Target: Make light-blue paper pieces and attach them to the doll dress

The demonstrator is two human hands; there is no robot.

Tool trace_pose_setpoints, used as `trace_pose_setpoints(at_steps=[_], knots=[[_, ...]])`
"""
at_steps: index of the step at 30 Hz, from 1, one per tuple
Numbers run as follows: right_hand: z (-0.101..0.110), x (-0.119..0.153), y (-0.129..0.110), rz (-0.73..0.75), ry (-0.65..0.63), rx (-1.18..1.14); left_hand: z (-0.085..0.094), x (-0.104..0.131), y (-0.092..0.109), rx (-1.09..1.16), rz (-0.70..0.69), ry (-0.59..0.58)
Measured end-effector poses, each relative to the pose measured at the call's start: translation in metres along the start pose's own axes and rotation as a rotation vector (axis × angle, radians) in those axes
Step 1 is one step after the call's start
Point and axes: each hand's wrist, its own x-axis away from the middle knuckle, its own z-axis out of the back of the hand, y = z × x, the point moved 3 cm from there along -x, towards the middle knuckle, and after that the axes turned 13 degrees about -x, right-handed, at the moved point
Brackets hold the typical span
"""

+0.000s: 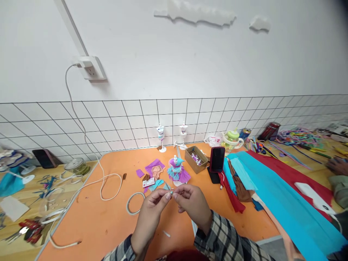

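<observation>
Holding tiny piece [172,192], too small to identify, on near side of dressed miniature mannequin [177,169], between pinched fingertips of left hand [150,211] and right hand [194,204]. Best to steady with left, adjust lightly with right, keep low over orange table [116,224], avoid snagging mannequin's purple skirt [185,176].

You have a smooth, matt orange tabletop [116,224]. Your cardboard box [196,160] looks matt; the red can [269,131] is glossy metal.

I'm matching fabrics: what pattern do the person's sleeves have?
Black and cream plaid, clearest in the head view.
</observation>
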Motion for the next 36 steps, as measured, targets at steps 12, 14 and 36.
trace_pose_setpoints(at_steps=[12,14,36], knots=[[0.018,0.003,-0.028,0.6,-0.516,0.851,0.018,0.003,0.027,-0.522,-0.369,-0.294],[0.016,0.006,-0.029,0.714,-0.569,0.922,0.017,0.005,0.027,-0.476,-0.309,-0.367],[0.02,0.01,-0.022,0.456,-0.056,0.422,0.015,0.008,0.031,-0.535,-0.204,-0.05]])
